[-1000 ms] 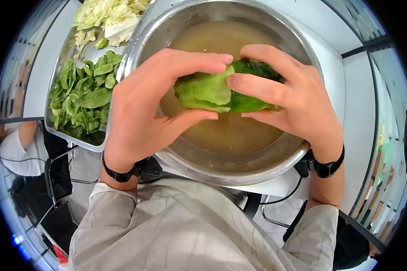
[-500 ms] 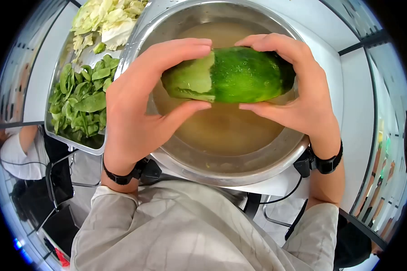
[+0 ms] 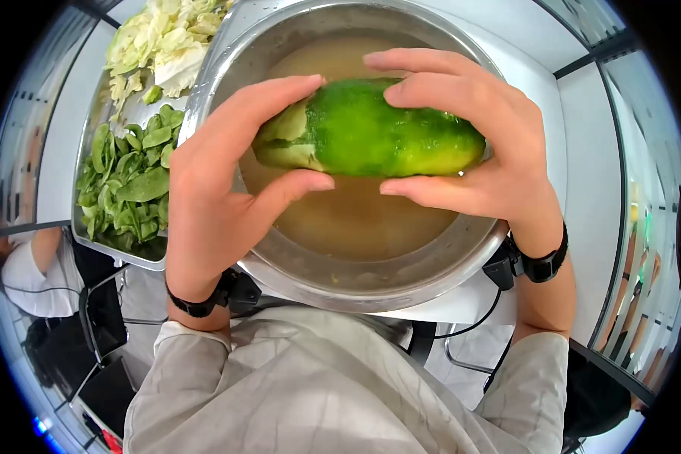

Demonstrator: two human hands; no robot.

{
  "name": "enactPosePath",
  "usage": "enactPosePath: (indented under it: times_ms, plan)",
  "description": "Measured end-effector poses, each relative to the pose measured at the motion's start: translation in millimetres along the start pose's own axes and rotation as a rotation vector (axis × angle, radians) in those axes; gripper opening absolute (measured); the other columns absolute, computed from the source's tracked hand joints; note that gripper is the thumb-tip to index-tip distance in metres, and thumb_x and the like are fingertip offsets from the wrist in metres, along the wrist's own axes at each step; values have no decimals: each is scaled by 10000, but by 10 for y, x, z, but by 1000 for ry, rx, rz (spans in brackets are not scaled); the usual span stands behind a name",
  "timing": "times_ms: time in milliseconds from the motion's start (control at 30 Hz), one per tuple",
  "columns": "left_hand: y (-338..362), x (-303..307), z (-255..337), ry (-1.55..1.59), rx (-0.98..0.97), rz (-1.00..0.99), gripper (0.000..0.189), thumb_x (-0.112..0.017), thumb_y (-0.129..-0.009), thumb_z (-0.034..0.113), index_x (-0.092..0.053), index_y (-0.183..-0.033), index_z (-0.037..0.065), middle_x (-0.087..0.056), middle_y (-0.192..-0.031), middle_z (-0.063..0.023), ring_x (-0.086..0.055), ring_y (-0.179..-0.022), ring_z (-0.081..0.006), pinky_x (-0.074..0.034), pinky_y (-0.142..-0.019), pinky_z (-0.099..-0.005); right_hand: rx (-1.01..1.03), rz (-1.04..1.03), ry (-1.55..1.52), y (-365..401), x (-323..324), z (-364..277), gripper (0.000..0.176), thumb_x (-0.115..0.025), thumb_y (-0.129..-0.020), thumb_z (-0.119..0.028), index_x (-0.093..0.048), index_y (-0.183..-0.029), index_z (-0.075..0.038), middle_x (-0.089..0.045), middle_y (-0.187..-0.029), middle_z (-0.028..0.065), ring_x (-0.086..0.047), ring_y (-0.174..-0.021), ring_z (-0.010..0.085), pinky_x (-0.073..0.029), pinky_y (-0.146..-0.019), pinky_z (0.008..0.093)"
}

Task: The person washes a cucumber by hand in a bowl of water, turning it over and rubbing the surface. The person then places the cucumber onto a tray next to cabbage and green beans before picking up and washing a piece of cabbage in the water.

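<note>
A thick green cucumber point(image 3: 386, 132) with a pale, peeled-looking patch at its left end lies sideways between my two hands, above a big metal basin point(image 3: 310, 284). My left hand point(image 3: 223, 163) grips the pale end, thumb below and fingers above. Around the right end curls my right hand point(image 3: 488, 132), its thumb underneath and one finger lifted off the top. Cloudy brownish water point(image 3: 363, 227) fills the lower part of the basin beneath the cucumber.
Left of the basin, a metal tray point(image 3: 121, 253) holds green pods point(image 3: 132, 178) and torn pale cabbage leaves point(image 3: 166, 45). The basin stands on a white table point(image 3: 541, 83). A person in a white shirt point(image 3: 30, 272) is at far left, beside black chairs.
The cucumber has turned about its length and shifted slightly left, showing less of the pale patch. One finger of my right hand has lifted and its grip has moved along the skin.
</note>
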State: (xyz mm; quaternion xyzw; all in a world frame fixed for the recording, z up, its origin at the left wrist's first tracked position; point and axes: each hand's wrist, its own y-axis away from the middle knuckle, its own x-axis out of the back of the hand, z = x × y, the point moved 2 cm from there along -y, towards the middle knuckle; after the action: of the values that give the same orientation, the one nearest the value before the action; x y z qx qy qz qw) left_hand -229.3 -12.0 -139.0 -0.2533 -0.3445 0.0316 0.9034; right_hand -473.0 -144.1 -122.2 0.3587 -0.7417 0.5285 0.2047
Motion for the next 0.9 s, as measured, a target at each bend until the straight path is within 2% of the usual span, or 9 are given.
enactPosePath:
  times_ms: [233, 300, 333, 433, 467, 667, 767, 867, 900]
  plan:
    - [5, 34, 47, -13, 50, -47, 598, -788, -999, 137, -619, -1539, -58, -718, -1483, -198, -731, -1274, -258, -541, -1116, -358, -122, -11, -158, -9, 50, 44, 581, -932, -845, -192, -740, -1353, 16, -778, -1331, 236, -782, -1152, 313, -624, -952, 388]
    - [11, 22, 39, 118, 120, -2, 565, -751, -1029, 112, -607, -1550, -53, -684, -1527, -196, -732, -1257, -239, -552, -1081, -346, -261, -62, -216, 32, 71, 51, 537, -878, -918, -228, -735, -1369, 25, -790, -1299, 199, -794, -1092, 270, -627, -887, 352]
    - [16, -4, 56, 238, 189, 40, 563, -745, -1026, 79, -600, -1554, -51, -666, -1545, -193, -732, -1246, -225, -557, -1060, -338, -478, -48, -314, 35, 8, -19, 431, -712, -1083, -308, -733, -1352, 28, -805, -1202, 146, -800, -937, 211, -604, -733, 290]
    - [-3, -63, 72, 246, 162, 49, 632, -773, -968, -13, -589, -1572, -20, -640, -1546, -152, -721, -1166, -174, -558, -974, -298, -871, -78, -653, 23, -13, -31, 428, -575, -1177, -345, -730, -1339, 20, -806, -1123, 120, -782, -799, 173, -566, -605, 264]
    - [-21, -64, 88, 190, 153, 27, 663, -788, -940, -38, -595, -1573, -3, -645, -1521, -131, -709, -1129, -158, -551, -941, -284, -883, -79, -651, 30, -39, -28, 447, -491, -1218, -354, -702, -1376, 7, -804, -1058, 110, -772, -755, 167, -561, -565, 265]
    - [-48, -47, 93, -21, 257, -38, 779, -866, -819, -84, -659, -1548, 95, -706, -1302, -14, -584, -919, -110, -475, -755, -245, -1002, -61, -691, -12, -17, -74, 429, -508, -1205, -363, -635, -1461, -42, -786, -1161, 98, -769, -752, 150, -550, -542, 258]
    - [-34, -87, 82, -7, 299, -66, 754, -879, -806, -62, -678, -1518, 81, -731, -1198, -18, -556, -874, -123, -459, -724, -269, -1032, -165, -637, -9, 36, -9, 493, -715, -1096, -368, -625, -1468, -57, -758, -1279, 93, -792, -940, 200, -623, -712, 317]
    - [4, -103, 34, -66, 208, -60, 745, -889, -804, -30, -678, -1511, 75, -751, -1195, -57, -553, -858, -154, -470, -734, -286, -479, -251, -194, 151, -63, 136, 739, -931, -886, -331, -605, -1486, -49, -731, -1345, 103, -743, -1194, 243, -604, -967, 388]
    - [13, -99, 29, -86, 191, -73, 742, -893, -805, -17, -679, -1509, 73, -757, -1205, -69, -558, -856, -166, -475, -740, -292, -515, -282, -227, 157, -75, 140, 796, -961, -828, -314, -603, -1488, -49, -728, -1355, 113, -721, -1241, 268, -575, -1023, 407]
